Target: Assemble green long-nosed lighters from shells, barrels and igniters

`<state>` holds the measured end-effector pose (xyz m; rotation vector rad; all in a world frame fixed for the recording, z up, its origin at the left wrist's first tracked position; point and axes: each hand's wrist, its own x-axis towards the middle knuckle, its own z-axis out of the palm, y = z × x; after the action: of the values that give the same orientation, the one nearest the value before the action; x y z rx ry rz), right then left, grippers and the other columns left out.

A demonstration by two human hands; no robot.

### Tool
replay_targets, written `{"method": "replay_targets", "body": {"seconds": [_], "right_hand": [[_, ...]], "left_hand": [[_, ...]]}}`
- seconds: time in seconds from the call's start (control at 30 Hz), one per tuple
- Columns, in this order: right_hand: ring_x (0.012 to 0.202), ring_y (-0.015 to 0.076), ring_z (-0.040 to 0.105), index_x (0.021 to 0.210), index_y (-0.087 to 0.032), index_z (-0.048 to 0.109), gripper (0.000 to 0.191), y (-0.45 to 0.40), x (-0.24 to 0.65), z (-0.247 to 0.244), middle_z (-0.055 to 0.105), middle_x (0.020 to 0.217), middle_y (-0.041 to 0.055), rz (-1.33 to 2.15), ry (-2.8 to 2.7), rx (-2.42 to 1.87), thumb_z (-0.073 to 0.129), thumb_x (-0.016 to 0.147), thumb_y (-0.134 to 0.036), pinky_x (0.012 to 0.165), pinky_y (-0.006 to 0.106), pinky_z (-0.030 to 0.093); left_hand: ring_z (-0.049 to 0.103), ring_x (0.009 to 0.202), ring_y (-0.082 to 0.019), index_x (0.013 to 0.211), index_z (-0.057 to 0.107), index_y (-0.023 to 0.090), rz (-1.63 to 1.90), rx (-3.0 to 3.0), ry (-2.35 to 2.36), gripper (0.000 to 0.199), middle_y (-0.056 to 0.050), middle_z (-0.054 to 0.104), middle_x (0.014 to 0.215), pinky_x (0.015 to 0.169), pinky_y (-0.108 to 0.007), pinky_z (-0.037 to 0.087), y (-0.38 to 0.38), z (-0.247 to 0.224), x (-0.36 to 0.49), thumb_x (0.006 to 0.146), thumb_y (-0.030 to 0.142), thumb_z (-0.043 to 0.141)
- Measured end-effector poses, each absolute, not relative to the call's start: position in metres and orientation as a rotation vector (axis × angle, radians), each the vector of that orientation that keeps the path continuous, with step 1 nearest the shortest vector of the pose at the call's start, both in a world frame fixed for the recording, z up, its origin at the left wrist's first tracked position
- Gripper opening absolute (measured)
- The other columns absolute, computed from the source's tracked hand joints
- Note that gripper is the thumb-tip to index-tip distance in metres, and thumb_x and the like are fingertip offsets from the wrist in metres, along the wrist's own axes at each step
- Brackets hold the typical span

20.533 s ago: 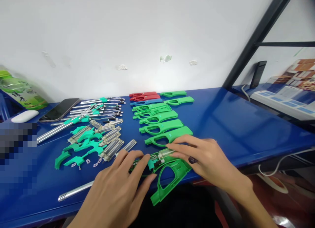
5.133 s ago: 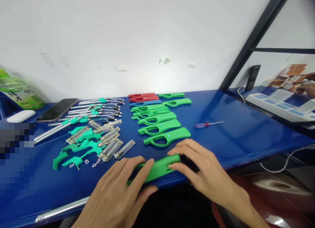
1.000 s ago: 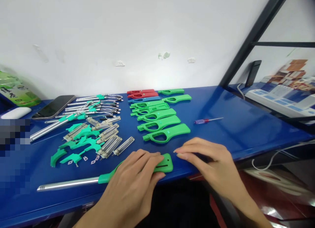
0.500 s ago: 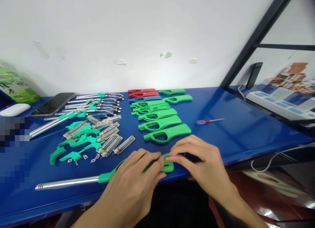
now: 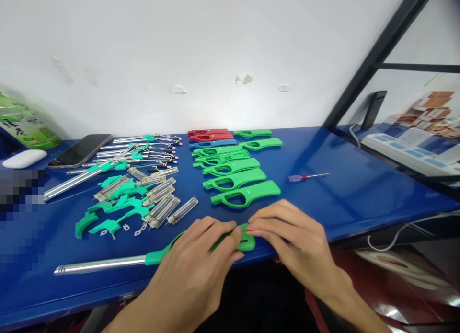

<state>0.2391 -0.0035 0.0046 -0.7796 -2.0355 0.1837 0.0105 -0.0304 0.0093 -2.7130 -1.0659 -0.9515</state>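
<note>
lighter (image 5: 154, 258): lies along the near edge of the table (image 5: 323, 203), barrel (image 5: 102, 265) pointing left, butt (image 5: 248, 245) at the right between my two hands.
left hand (image 5: 201, 256): wrapped over the handle and gripping it; i judge the hold steady, and i'd spread the pressure evenly so the handle cannot roll.
right hand (image 5: 291, 230): thumb and fingertips brought in at the butt, beside its slot; whether they pinch some small piece or nothing, i cannot tell from here.
butt: half hidden by fingers, so i'd go by touch, square to the surface, with light force before firm.
table edge: close by; i'd cup the fingers low, as anything tiny let slip could drop off.
screwdriver (image 5: 305, 177): lies well apart, beyond the right hand, tip to the right; reachable, i think, without loosening the left.
shells (image 5: 247, 193): lined up beyond my hands, green ones nearest; i'd work with low knuckles to avoid nudging them.
tanks (image 5: 183, 211): scattered beside triggers (image 5: 108, 226), beyond the left hand; same care there.
</note>
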Motion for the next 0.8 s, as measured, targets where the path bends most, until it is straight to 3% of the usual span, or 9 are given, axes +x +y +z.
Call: {"method": "replay_targets", "body": {"seconds": [0.3,0.43,0.57,0.7,0.8], "right_hand": [[0.098,0.0181,0.074,0.114,-0.018,0.076,0.024,-0.006,0.248,-0.002,0.082,0.111,0.0050,0.022,-2.153,-0.677,0.065,0.100,-0.003,0.083,0.035,0.060],[0.098,0.0187,0.077,0.118,-0.017,0.077,0.027,-0.008,0.249,-0.005,0.084,0.113,0.0056,0.043,-2.131,-0.662,0.074,0.094,-0.004,0.086,0.035,0.062],[0.097,0.0185,0.080,0.123,-0.017,0.077,0.032,-0.009,0.248,-0.005,0.084,0.116,0.0068,0.100,-2.099,-0.656,0.070,0.095,-0.003,0.085,0.035,0.063],[0.091,0.0201,0.083,0.119,-0.020,0.079,0.034,-0.011,0.252,0.001,0.086,0.111,0.0054,0.083,-1.983,-0.687,0.067,0.093,-0.002,0.080,0.034,0.065],[0.091,0.0217,0.083,0.113,-0.025,0.080,0.030,-0.008,0.269,0.010,0.086,0.105,0.0024,-0.010,-1.919,-0.842,0.066,0.096,-0.006,0.084,0.036,0.065]], "left_hand": [[0.072,0.096,-0.025,0.126,0.069,0.013,-0.968,-2.732,-1.068,0.024,-0.007,0.079,0.110,0.084,-0.044,0.066,-0.031,0.011,0.011,0.107,0.015,0.054],[0.071,0.097,-0.025,0.126,0.069,0.014,-0.960,-2.737,-1.076,0.024,-0.006,0.079,0.112,0.084,-0.044,0.066,-0.031,0.009,0.011,0.107,0.015,0.055],[0.072,0.097,-0.025,0.125,0.069,0.015,-0.979,-2.729,-1.064,0.023,-0.006,0.079,0.112,0.086,-0.045,0.066,-0.031,0.009,0.011,0.108,0.016,0.054],[0.072,0.098,-0.025,0.126,0.068,0.014,-0.979,-2.722,-1.056,0.023,-0.006,0.079,0.112,0.086,-0.044,0.066,-0.031,0.009,0.010,0.108,0.016,0.054],[0.072,0.100,-0.025,0.129,0.068,0.014,-0.975,-2.721,-1.058,0.025,-0.006,0.079,0.115,0.087,-0.044,0.066,-0.030,0.009,0.009,0.108,0.017,0.054]]}}
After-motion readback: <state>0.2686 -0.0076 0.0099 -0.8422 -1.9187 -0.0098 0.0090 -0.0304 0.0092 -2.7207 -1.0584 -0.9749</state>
